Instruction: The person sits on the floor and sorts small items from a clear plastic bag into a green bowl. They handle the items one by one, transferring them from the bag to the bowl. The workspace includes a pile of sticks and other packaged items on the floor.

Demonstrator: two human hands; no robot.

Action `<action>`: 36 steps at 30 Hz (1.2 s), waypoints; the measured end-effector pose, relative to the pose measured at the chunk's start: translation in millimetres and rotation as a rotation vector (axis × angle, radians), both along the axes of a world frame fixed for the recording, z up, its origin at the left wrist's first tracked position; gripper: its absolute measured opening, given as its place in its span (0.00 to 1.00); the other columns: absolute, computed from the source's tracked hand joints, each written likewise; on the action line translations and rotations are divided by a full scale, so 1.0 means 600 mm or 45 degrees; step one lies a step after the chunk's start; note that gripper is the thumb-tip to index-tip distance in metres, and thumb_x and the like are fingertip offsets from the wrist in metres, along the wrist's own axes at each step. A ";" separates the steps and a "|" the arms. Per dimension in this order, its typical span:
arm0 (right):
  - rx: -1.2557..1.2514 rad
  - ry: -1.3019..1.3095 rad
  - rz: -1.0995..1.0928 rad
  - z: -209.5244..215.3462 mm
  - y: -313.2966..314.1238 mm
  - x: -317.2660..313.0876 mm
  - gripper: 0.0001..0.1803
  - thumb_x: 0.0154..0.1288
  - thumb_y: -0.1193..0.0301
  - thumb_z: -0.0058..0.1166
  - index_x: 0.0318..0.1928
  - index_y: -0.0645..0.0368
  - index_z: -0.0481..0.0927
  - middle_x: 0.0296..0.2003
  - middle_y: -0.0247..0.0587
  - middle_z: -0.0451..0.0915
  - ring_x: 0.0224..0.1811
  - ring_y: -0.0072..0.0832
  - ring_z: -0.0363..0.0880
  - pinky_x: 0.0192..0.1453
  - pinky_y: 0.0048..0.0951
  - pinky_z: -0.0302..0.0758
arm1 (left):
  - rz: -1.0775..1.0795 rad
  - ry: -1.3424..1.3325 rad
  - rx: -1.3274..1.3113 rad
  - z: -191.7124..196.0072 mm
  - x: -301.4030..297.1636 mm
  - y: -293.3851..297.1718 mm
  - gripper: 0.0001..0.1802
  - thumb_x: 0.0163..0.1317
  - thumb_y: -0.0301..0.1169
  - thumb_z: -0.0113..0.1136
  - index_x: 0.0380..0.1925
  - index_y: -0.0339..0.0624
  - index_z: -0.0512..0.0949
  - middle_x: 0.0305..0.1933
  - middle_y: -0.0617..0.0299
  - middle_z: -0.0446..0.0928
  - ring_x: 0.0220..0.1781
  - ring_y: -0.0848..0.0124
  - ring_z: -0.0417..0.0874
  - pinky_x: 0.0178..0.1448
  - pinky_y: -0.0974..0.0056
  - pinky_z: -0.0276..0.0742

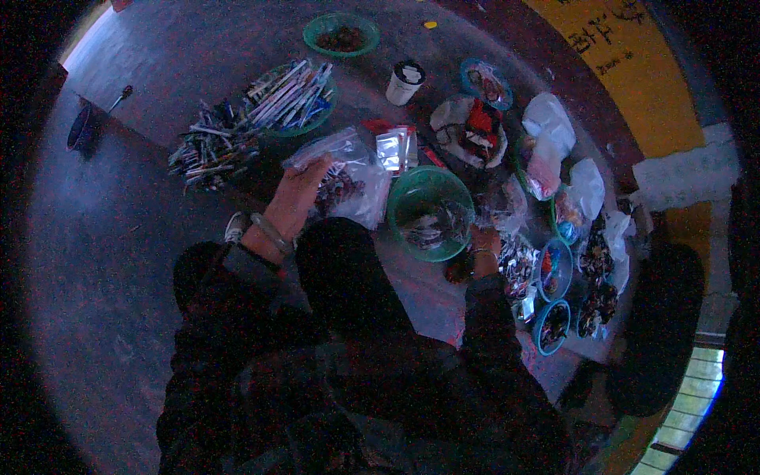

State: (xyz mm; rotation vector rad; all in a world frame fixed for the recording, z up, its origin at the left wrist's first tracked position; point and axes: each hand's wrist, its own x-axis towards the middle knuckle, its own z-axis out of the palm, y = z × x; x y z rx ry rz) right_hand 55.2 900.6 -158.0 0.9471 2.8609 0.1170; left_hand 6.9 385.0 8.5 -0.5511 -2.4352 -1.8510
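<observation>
My left hand (299, 194), with a bangle at its wrist, is closed on the edge of a clear plastic bag (366, 178). Small dark pieces show through the bag, which lies just beyond my knee. To its right stands a green plastic basin (430, 248) with crumpled clear plastic and small light pieces inside. My right hand (484, 244) is beside the basin's right rim, close to a heap of small shiny dark pieces (518, 265). Its fingers are too dark and blurred to show whether they hold anything.
Pen-like sticks (293, 93) fill a green basket at the upper left, with a darker pile (212, 150) beside it. A white cup with a dark lid (405, 82), a far green bowl (341, 47), a blue bowl (552, 326) and white plastic bags (548, 125) stand around.
</observation>
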 end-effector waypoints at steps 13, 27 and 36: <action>-0.006 0.100 0.397 0.046 -0.083 -0.023 0.19 0.51 0.53 0.50 0.36 0.54 0.78 0.33 0.48 0.77 0.34 0.43 0.76 0.37 0.39 0.73 | 0.080 -0.428 0.330 0.024 0.013 -0.002 0.21 0.61 0.42 0.46 0.41 0.33 0.73 0.42 0.56 0.75 0.46 0.69 0.73 0.53 0.66 0.64; -1.409 0.929 0.330 0.171 -0.229 -0.084 0.15 0.48 0.71 0.56 0.38 0.59 0.72 0.35 0.37 0.73 0.34 0.29 0.73 0.34 0.28 0.71 | -0.170 0.239 -0.047 -0.090 -0.025 -0.015 0.16 0.61 0.29 0.46 0.49 0.38 0.67 0.45 0.59 0.73 0.43 0.69 0.75 0.47 0.63 0.69; -1.144 0.560 0.894 0.293 -0.425 -0.115 0.13 0.47 0.78 0.52 0.37 0.57 0.72 0.33 0.31 0.74 0.32 0.19 0.70 0.34 0.23 0.70 | -0.170 0.278 0.082 -0.006 -0.001 0.030 0.21 0.57 0.29 0.53 0.52 0.42 0.65 0.50 0.56 0.71 0.49 0.67 0.73 0.53 0.66 0.69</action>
